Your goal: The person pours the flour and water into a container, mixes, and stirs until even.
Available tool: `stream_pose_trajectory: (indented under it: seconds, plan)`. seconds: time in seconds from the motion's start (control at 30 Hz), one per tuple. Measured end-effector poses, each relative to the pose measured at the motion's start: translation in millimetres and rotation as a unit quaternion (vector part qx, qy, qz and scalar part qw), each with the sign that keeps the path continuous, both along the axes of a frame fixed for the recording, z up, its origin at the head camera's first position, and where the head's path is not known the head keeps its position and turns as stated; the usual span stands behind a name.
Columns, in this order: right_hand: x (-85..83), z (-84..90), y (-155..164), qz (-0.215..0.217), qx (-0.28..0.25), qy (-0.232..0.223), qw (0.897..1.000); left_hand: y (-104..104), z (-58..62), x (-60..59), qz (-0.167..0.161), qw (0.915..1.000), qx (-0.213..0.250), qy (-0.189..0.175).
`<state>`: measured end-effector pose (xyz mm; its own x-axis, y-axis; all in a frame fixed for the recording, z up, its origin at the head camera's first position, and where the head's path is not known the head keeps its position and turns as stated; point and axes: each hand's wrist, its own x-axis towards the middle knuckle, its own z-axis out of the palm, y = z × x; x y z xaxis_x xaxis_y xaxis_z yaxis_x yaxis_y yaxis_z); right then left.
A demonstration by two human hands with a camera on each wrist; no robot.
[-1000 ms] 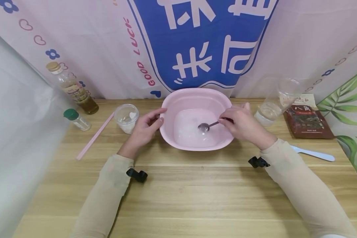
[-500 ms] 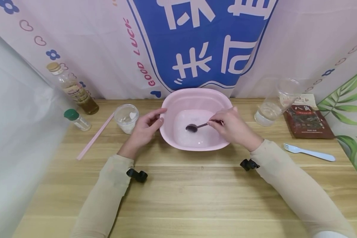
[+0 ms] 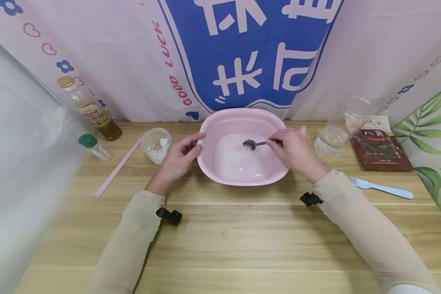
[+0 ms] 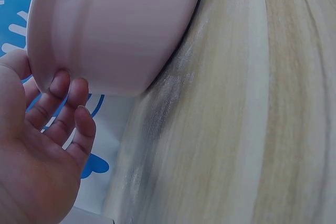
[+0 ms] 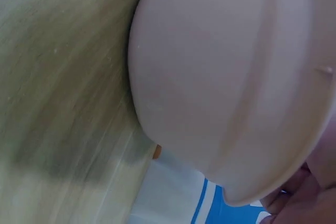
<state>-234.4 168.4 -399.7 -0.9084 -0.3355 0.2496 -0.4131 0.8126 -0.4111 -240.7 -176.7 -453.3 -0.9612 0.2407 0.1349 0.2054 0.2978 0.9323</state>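
A pink basin holding cloudy white liquid stands mid-table; its outer wall fills the left wrist view and the right wrist view. My left hand holds the basin's left rim, thumb over the edge and fingers curled against the outer wall. My right hand pinches the handle of a small metal spoon, whose bowl sits in the liquid near the basin's far side.
Left of the basin stand a clear cup of white powder, a pink straw, a green-capped shaker and an oil bottle. To the right are a tilted plastic cup, a brown packet and a pale blue fork.
The spoon swept from the basin's right middle to its left, then to the far side, my right hand following. The left hand stayed on the rim.
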Motion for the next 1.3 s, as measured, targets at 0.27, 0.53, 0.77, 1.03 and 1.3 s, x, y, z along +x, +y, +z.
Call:
stream_pose_trajectory:
  seconds: [0.27, 0.53, 0.77, 1.03, 1.3]
  plan:
    - [0.5, 4.4, -4.9, 0.040, 0.008, -0.061, 0.997, 0.5, 0.0, 0.0, 0.003, 0.9999, -0.009, -0.006]
    - [2.3, 5.2, -9.3, 0.057, -0.030, -0.065, 0.996, -0.3, -0.9, -1.0, 0.000, 0.9999, -0.010, -0.006]
    - [4.9, 8.7, -3.5, 0.075, -0.015, -0.052, 0.996, -0.5, -0.3, -0.5, 0.000, 1.0000, -0.008, -0.005]
    - [5.8, 6.3, 7.6, 0.038, -0.015, 0.015, 0.999, -0.6, 0.5, 0.0, 0.001, 0.9999, -0.009, -0.007]
    - [5.8, 2.2, 8.0, 0.037, -0.015, 0.015, 0.999, 0.1, 0.8, 0.0, 0.004, 0.9999, -0.007, -0.009]
